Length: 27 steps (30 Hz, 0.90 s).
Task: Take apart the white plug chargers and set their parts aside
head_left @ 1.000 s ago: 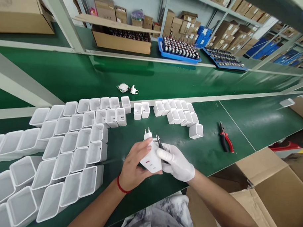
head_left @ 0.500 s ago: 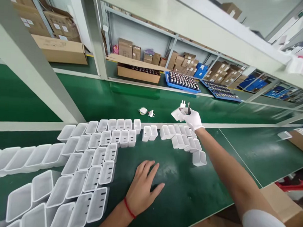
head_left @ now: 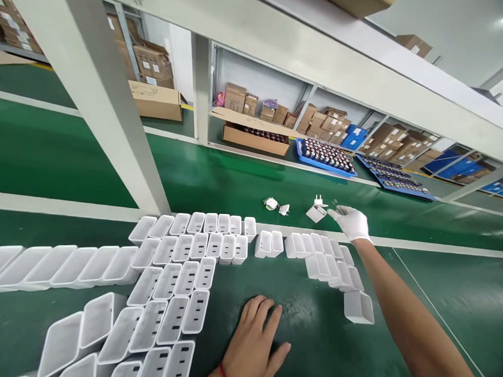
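Reaching far forward over the green surface [head_left: 243,177], the gloved right hand [head_left: 351,221] is hovering just beside a white charger [head_left: 317,211] that is lying on the belt with its two prongs pointing up. The fingers are spread loosely apart and are not closed on the charger; whether a fingertip is touching it cannot be told. A thin dark tool seems to be sticking out near the fingertips, too small to make out.

The bare left hand [head_left: 252,348], with a red band at the wrist, is resting flat on the surface, fingers open and slightly fanned, holding nothing. It is lying just right of the big cluster of empty white shells [head_left: 178,274]; a smaller group of shells [head_left: 329,262] is sitting under the outstretched right forearm.

Compared with half a second ago, the charger is no longer being gripped in the right hand above the belt but is lying on it. A second ago both hands were clasping it close to the body.
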Each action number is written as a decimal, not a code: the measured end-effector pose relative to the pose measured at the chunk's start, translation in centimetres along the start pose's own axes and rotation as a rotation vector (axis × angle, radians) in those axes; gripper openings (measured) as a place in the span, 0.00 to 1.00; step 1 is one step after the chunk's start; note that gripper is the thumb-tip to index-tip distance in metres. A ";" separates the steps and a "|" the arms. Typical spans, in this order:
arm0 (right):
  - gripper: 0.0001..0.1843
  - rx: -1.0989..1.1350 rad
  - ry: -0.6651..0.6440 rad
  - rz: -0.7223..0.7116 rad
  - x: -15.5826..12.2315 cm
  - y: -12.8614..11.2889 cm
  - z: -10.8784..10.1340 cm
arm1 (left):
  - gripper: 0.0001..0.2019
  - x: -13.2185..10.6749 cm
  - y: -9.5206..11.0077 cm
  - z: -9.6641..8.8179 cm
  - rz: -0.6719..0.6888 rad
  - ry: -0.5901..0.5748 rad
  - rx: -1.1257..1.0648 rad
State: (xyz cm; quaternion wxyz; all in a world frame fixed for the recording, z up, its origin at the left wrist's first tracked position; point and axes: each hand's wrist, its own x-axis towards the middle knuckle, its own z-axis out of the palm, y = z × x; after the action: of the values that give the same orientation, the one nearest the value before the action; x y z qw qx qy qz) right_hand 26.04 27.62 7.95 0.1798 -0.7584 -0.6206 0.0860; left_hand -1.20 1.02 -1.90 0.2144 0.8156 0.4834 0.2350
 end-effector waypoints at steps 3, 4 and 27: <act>0.27 -0.068 -0.004 -0.124 -1.3 -2.8 0.5 | 0.24 -0.1 0.0 0.0 0.002 -0.008 -0.003; 0.27 -0.085 -0.052 -0.181 -1.6 -4.3 1.4 | 0.23 -0.1 0.0 0.0 -0.004 -0.009 -0.004; 0.17 -0.400 -0.519 -0.300 1.1 -8.6 6.7 | 0.22 0.6 2.6 -1.6 -0.207 0.083 0.013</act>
State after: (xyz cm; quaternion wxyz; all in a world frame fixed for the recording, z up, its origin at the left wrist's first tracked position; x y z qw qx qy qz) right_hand 16.14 31.22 5.17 -0.1251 -0.6320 -0.7545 0.1251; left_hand -0.07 0.62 1.03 0.2118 0.7523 0.5750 0.2421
